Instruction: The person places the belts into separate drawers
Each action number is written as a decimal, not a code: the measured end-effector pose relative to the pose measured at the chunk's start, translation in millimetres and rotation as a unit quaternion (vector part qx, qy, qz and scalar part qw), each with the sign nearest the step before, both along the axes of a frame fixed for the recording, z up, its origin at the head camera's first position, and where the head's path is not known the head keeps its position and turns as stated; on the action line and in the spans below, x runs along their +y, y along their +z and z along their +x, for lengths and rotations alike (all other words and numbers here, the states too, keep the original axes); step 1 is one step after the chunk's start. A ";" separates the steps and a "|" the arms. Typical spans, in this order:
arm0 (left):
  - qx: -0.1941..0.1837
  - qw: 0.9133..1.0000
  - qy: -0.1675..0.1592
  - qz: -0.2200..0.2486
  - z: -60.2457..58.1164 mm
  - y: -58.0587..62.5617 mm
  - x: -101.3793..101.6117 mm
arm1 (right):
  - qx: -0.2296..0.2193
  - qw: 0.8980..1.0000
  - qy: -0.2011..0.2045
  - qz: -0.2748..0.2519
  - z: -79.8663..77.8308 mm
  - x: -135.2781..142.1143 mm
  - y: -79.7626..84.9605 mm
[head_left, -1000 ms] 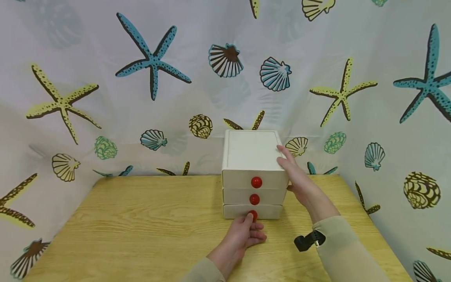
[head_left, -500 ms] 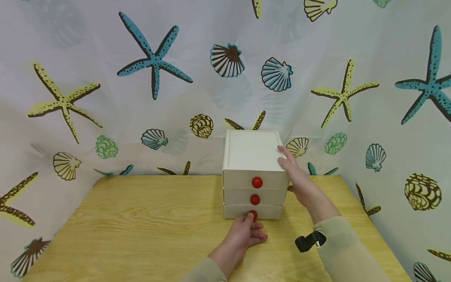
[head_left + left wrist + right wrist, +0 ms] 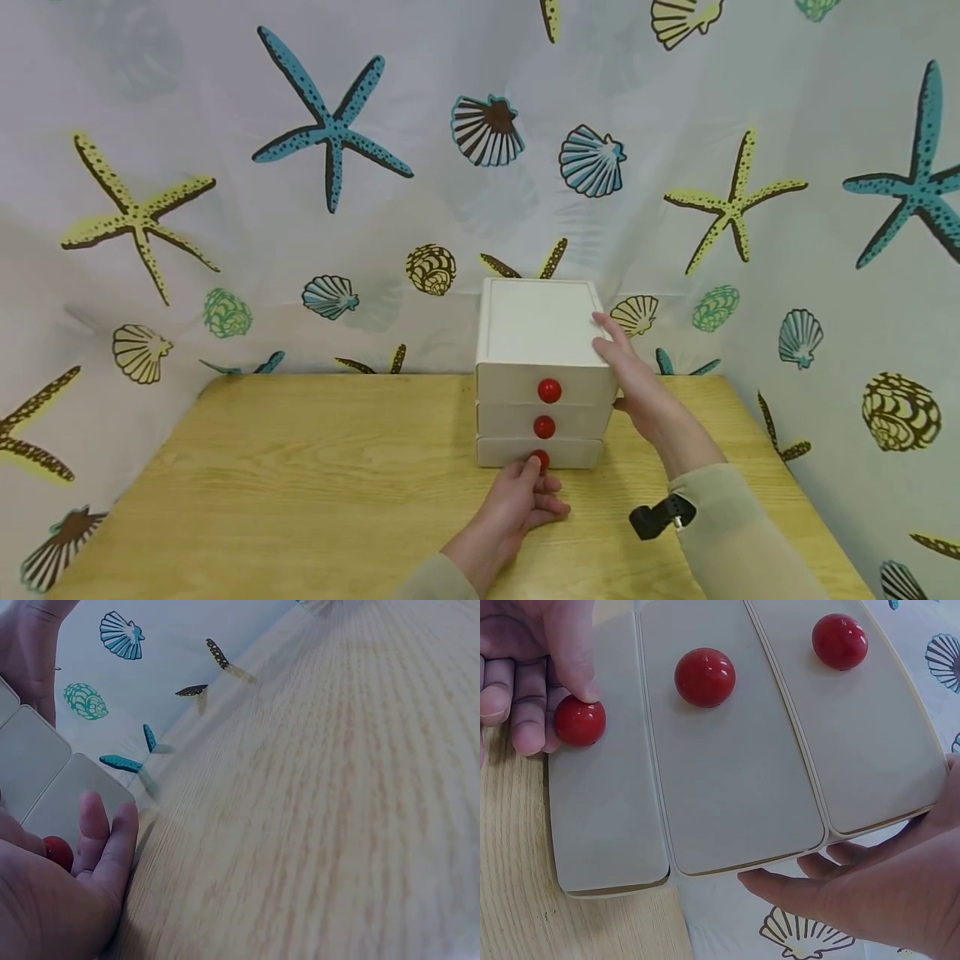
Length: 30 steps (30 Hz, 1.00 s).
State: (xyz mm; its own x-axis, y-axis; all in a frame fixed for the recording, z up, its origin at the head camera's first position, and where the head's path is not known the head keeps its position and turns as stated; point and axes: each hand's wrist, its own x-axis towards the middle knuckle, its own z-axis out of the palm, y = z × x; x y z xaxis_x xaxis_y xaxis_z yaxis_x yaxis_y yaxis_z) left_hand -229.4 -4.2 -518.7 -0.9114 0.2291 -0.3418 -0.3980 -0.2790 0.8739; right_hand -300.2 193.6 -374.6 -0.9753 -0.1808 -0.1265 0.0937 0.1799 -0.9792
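A small white cabinet point(image 3: 540, 323) with three stacked drawers stands against the back of the table. Each drawer front has a round red knob. With thumb and finger, my left hand point(image 3: 507, 510) pinches the lowest knob point(image 3: 580, 724), its other fingers extended below. The bottom drawer point(image 3: 613, 817) sits flush under the others. On the cabinet's right side rests my right hand point(image 3: 637, 379), fingers spread along the wall and reaching the top edge. In the right wrist view, fingertips point(image 3: 761, 881) lie at the side by the middle drawer point(image 3: 739, 780).
The wooden table point(image 3: 315, 475) extends to the left and in front of the cabinet. A white curtain point(image 3: 405, 200) printed with starfish and shells hangs behind and along both sides. A black wrist mount point(image 3: 660, 515) sits at the right sleeve.
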 end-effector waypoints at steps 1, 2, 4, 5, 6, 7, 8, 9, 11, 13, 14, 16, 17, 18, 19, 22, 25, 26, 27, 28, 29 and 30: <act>0.000 1.000 -0.001 0.000 -0.1 0.5 0.0 | 0.001 1.000 -0.001 0.000 -0.2 0.7 -0.2; 0.002 1.000 -0.001 -0.001 -0.3 0.7 0.1 | 0.001 1.000 -0.001 0.000 -0.4 1.1 -0.3; 0.005 1.000 0.001 -0.001 -0.7 1.2 0.1 | 0.002 1.000 0.001 -0.002 -0.9 1.3 -0.2; 0.008 1.000 0.003 -0.001 -0.8 1.7 0.2 | 0.002 1.000 0.001 -0.002 -1.1 1.3 -0.1; 0.011 1.000 0.005 -0.002 -0.9 1.9 0.4 | 0.002 1.000 0.002 -0.002 -1.4 1.2 0.1; 0.014 1.000 0.006 -0.005 -1.0 2.1 0.6 | 0.002 1.000 0.003 -0.003 -1.5 1.0 0.2; 0.017 1.000 0.006 -0.009 -1.0 2.2 1.0 | 0.002 1.000 0.003 -0.002 -1.6 0.6 0.4; 0.020 1.000 0.005 -0.013 -1.0 2.3 1.3 | 0.002 1.000 0.003 -0.002 -1.5 0.5 0.6; 0.022 1.000 0.001 -0.022 -1.3 2.7 1.9 | 0.001 1.000 0.000 -0.001 -1.1 0.5 0.9; 0.021 0.999 -0.004 -0.027 -2.8 3.3 1.9 | -0.001 1.000 -0.003 -0.001 -0.5 -0.1 1.2; 0.022 0.999 -0.004 -0.027 -4.2 3.7 1.4 | -0.002 1.000 -0.005 0.000 -0.2 -0.7 1.5; 0.025 0.999 0.004 -0.029 -7.9 4.2 -0.5 | -0.001 1.000 -0.003 0.001 0.0 -3.2 2.5; 0.026 0.999 0.008 -0.030 -9.6 4.2 -2.0 | -0.001 1.000 -0.001 0.002 0.1 -4.7 3.1; 0.026 0.999 0.012 -0.030 -11.1 4.3 -3.6 | 0.000 1.000 0.000 0.004 0.3 -6.0 3.8; 0.029 0.999 0.013 -0.030 -12.3 4.2 -5.3 | 0.000 1.000 0.001 0.008 0.5 -6.6 4.4; 0.031 0.999 0.002 -0.024 -13.3 4.1 -9.5 | 0.000 1.000 0.000 0.018 1.6 -5.7 5.7; 0.031 0.999 -0.015 -0.015 -11.4 4.3 -11.1 | -0.002 1.000 0.003 0.027 2.5 -2.0 5.9; 0.031 0.999 -0.017 -0.014 -10.6 4.5 -11.1 | -0.002 1.000 0.006 0.027 2.5 -1.0 5.9; 0.028 0.999 -0.018 -0.016 -9.5 4.8 -10.9 | -0.003 1.000 0.009 0.025 2.3 -0.2 5.7; 0.023 0.999 -0.018 -0.018 -8.2 5.1 -10.5 | -0.004 1.000 0.012 0.024 1.9 0.6 5.5; 0.020 0.999 -0.019 -0.021 -6.6 5.4 -9.9 | -0.005 1.000 0.014 0.022 1.8 1.3 5.3; 0.015 0.999 -0.020 -0.024 -5.0 5.7 -9.1 | -0.007 1.000 0.014 0.021 1.9 1.9 4.9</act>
State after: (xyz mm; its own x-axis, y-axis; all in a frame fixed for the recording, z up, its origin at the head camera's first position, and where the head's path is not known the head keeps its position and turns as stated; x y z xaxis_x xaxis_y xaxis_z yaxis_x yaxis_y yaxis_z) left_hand -234.4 -13.3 -513.0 -0.9121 0.2493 -0.3255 -0.3809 -0.2214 0.8977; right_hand -298.4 195.5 -369.7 -0.9679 -0.2030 -0.1483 0.1018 0.2229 -0.9695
